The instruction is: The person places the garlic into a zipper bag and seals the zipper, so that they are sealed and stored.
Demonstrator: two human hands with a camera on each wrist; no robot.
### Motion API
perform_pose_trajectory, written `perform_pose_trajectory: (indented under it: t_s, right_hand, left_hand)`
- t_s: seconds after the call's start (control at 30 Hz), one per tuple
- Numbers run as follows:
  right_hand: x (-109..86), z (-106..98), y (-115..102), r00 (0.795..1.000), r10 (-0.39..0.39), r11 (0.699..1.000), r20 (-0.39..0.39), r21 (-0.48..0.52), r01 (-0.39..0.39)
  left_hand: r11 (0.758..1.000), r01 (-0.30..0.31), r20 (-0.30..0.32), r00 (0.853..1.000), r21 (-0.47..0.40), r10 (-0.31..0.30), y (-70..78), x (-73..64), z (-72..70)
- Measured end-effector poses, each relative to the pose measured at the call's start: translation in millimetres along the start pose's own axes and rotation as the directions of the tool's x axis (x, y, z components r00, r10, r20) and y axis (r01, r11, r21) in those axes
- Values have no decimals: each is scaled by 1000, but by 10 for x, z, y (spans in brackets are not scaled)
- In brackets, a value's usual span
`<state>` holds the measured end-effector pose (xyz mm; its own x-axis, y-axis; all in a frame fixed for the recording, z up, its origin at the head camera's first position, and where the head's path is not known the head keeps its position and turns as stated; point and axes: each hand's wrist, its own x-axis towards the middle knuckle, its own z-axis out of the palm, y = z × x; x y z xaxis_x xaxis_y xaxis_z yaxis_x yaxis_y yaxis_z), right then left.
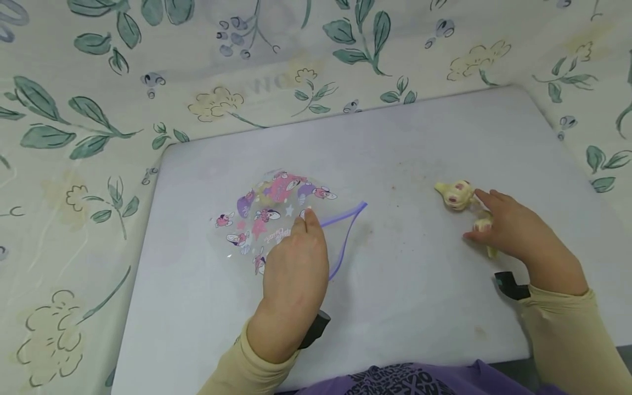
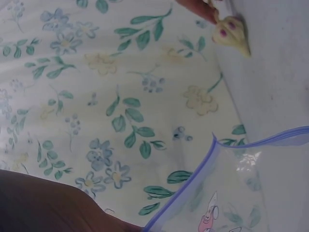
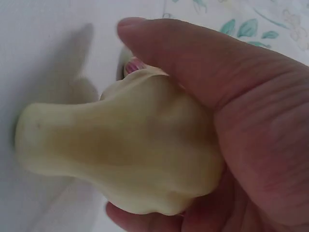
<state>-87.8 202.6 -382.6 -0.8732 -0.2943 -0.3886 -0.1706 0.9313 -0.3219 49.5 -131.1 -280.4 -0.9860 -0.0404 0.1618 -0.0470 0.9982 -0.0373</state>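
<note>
Right hand (image 1: 518, 236) curled round near garlic bulb (image 1: 483, 225), right side of white table (image 1: 419, 307); far bulb (image 1: 456, 196) just beyond | Left hand (image 1: 296, 269) at mouth of clear bag (image 1: 276, 206), grip hidden, cannot tell | Near garlic bulb likely light, firm, smooth; best held round its fat body

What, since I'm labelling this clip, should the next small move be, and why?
Probably lift the nearer bulb slightly off the white table with the right hand: that hand curls around the bulb, while the left hand holds the clear printed bag, its purple rim gaping toward the bulbs.
</note>
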Motion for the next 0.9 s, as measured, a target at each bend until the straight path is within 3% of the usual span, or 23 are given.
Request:
perform_pose_trajectory:
  t_s: [0.3,0.9]
  right_hand:
    - [-8,-22,60,998,61,998,29,-8,-61]
    - [-144,-171,130,998,67,997,-2,-47,-67]
  left_hand:
    - [1000,5,-6,1000,-11,-5,0,1,11]
    - [1000,1,3,1000,-22,-1,-10,6,21]
